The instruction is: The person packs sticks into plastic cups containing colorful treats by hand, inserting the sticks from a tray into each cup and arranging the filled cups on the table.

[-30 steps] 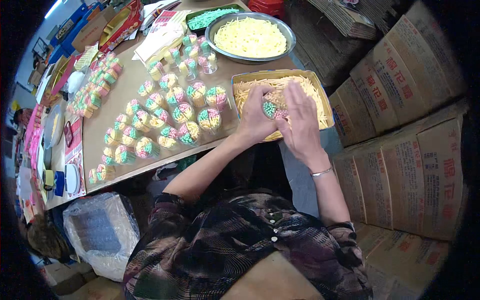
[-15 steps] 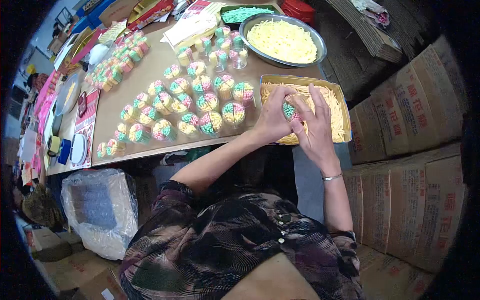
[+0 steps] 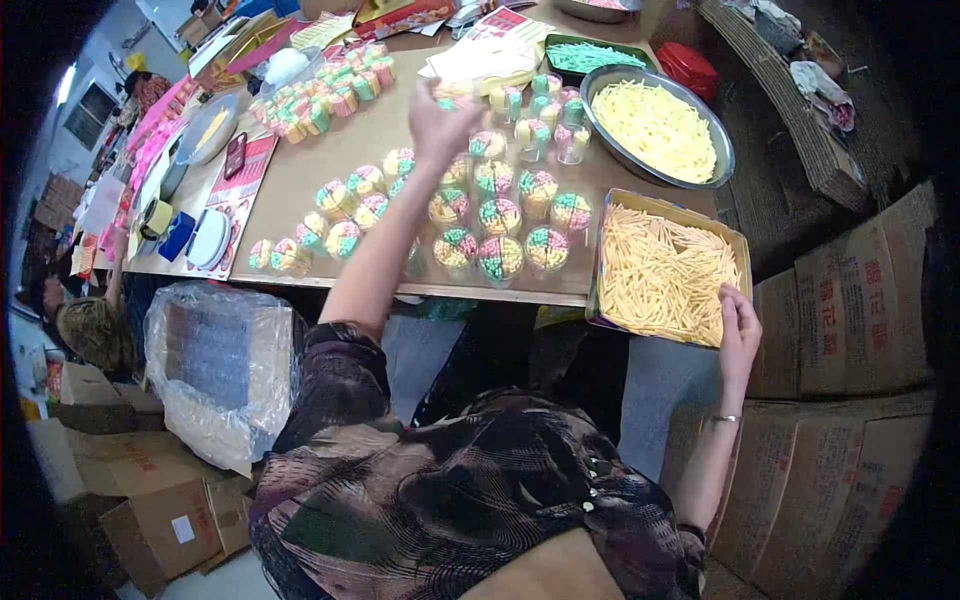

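Observation:
Out over the table, my left hand (image 3: pixel 443 138) is smeared by motion, its fingers closed around a small clear cup (image 3: pixel 455 97) with pink and green sticks in it. Below and to its right stand rows of clear cups (image 3: pixel 500 215) packed with pink, green and yellow sticks. My right hand (image 3: pixel 738 330) is at the right rim of a shallow box (image 3: pixel 597 290) of pale orange sticks (image 3: pixel 660 265). Its fingers are loosely apart and reach over that rim, with nothing visible in them.
Behind the box stands a metal bowl (image 3: pixel 727 165) of yellow sticks, beside a dark tray (image 3: pixel 553 62) of green ones. Bundles of coloured sticks (image 3: pixel 320 100) lie at the far left. Cardboard cartons (image 3: pixel 840 310) are stacked at my right. Another person (image 3: pixel 95 325) is at the left.
Both hands held the cup over the box; now my left hand has carried it left and away over the table. My right hand has let go and dropped to the box's right rim.

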The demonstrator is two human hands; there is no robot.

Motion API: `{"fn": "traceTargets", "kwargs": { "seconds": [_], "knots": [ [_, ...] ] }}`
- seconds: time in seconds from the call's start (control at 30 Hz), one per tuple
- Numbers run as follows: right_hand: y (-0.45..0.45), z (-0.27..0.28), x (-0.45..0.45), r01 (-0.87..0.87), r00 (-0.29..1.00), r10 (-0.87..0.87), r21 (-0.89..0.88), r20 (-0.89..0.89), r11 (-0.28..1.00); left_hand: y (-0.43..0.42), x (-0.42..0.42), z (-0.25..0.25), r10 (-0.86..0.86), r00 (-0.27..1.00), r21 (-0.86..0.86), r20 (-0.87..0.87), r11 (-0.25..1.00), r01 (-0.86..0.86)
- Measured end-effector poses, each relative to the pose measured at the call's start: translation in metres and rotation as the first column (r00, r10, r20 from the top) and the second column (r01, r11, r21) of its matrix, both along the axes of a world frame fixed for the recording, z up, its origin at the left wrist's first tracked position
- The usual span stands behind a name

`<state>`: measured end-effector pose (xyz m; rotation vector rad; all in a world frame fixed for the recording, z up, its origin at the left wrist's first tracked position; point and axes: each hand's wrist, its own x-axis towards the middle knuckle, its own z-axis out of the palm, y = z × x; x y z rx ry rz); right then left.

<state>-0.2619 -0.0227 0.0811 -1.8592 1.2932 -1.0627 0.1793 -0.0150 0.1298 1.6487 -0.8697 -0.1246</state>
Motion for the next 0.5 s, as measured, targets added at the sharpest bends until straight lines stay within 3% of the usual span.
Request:
{"fn": "traceTargets", "kwargs": {
  "seconds": [0.03,0.13,0.17,0.23,0.27,0.3,0.33,0.4,0.47,0.5],
  "knots": [
    [0.000,-0.006,-0.010,0.078,0.997,-0.078,0.036,0.007,0.996,-0.013,0.046,-0.017,0.092,0.996,0.098,0.017,0.991,-0.094],
    [-0.002,-0.023,-0.027,0.077,0.996,-0.082,0.133,0.030,0.988,-0.036,0.146,-0.065,0.269,0.957,0.340,0.113,0.894,-0.291],
    [-0.003,-0.027,-0.029,0.058,0.998,-0.059,0.143,0.000,0.988,-0.034,0.168,-0.074,0.176,0.984,0.466,0.016,0.870,-0.163],
    [-0.008,-0.047,-0.031,0.036,0.999,-0.036,0.088,0.000,0.995,-0.039,0.203,-0.110,0.162,0.980,0.581,0.117,0.789,-0.200],
    [-0.008,-0.053,-0.034,0.010,1.000,-0.009,0.036,-0.014,0.999,-0.024,0.181,-0.093,0.051,0.972,0.613,0.231,0.768,-0.186],
    [-0.002,-0.041,-0.026,0.025,0.999,-0.021,0.119,-0.038,0.993,-0.034,0.215,-0.120,0.013,1.000,0.716,0.026,0.698,-0.027],
    [0.002,-0.027,-0.017,0.055,0.997,-0.042,0.206,-0.068,0.977,-0.039,0.218,-0.128,-0.042,0.999,0.730,0.008,0.683,0.023],
    [-0.002,-0.034,-0.023,0.063,0.997,-0.054,0.184,-0.050,0.981,-0.044,0.206,-0.124,-0.121,0.936,0.750,0.330,0.636,-0.182],
    [-0.008,-0.044,-0.025,0.066,0.998,-0.063,0.143,-0.021,0.988,-0.041,0.180,-0.091,-0.177,0.757,0.656,0.630,0.643,-0.396],
    [-0.013,-0.048,-0.026,0.069,0.998,-0.068,0.132,-0.010,0.989,-0.035,0.126,-0.060,-0.121,0.644,0.562,0.755,0.626,-0.541]
  ]
}}
